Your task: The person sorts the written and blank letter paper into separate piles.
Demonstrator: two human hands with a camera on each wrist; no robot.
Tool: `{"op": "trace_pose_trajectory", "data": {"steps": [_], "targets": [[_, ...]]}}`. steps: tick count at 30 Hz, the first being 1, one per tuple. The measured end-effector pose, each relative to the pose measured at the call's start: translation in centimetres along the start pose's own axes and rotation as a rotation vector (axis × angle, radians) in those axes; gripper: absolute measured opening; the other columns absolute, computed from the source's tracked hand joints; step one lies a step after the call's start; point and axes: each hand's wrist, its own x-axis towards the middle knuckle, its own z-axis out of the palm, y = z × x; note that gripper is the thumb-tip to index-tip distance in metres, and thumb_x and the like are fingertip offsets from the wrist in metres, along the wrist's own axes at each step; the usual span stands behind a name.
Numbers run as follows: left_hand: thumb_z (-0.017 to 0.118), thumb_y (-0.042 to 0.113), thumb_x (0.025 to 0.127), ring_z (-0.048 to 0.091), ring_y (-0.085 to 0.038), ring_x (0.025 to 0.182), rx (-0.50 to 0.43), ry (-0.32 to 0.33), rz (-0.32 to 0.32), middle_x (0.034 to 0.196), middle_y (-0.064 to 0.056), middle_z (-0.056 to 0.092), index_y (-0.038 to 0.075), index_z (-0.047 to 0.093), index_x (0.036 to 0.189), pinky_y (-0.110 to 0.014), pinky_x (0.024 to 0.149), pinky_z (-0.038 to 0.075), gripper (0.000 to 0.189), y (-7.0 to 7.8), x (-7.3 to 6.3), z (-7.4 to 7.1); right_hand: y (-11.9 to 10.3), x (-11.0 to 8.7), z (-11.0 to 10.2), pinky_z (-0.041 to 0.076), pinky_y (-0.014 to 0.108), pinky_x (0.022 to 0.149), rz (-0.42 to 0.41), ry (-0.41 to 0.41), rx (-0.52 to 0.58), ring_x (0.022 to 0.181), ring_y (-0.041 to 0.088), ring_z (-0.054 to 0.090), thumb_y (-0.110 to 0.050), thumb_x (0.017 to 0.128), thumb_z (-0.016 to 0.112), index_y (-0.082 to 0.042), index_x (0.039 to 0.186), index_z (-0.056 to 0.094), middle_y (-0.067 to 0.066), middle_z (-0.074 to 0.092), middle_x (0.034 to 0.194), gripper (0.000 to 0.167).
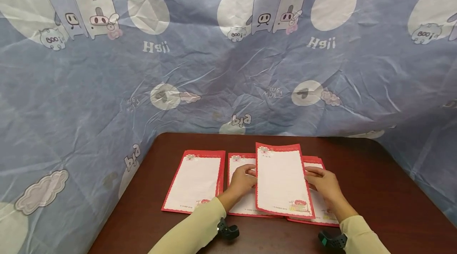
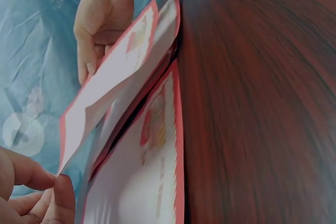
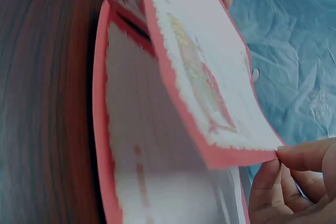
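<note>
A red-bordered sheet of paper (image 1: 282, 180) with a white middle is held up between both hands. My left hand (image 1: 243, 180) pinches its left edge; in the left wrist view the thumb and finger (image 2: 64, 195) meet on that edge. The right hand (image 1: 325, 184) pinches the opposite edge, as the right wrist view shows at the fingertips (image 3: 278, 156). Below the raised sheet lie a middle stack of like sheets (image 1: 246, 204) and a right stack (image 1: 326, 216), both partly covered by it.
A third stack of red-bordered sheets (image 1: 196, 180) lies at the left of the dark brown table (image 1: 385, 194). Behind the table hangs a blue patterned cloth (image 1: 200, 67). Dark bands (image 1: 228, 231) circle both wrists.
</note>
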Motion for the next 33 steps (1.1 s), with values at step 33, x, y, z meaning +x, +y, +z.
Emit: {"op": "trace_pose_trajectory", "data": {"steps": [33], "targets": [[0.072, 0.000, 0.087, 0.065, -0.012, 0.083, 0.127, -0.231, -0.059, 0.102, -0.007, 0.069, -0.006, 0.065, 0.125, -0.028, 0.072, 0.056, 0.039, 0.6, -0.1, 5.8, 3.4, -0.3, -6.0, 0.057, 0.026, 0.079, 0.045, 0.089, -0.156, 0.096, 0.014, 0.066, -0.022, 0.106, 0.055, 0.010, 0.144, 0.048, 0.034, 0.049, 0.141, 0.051]]}}
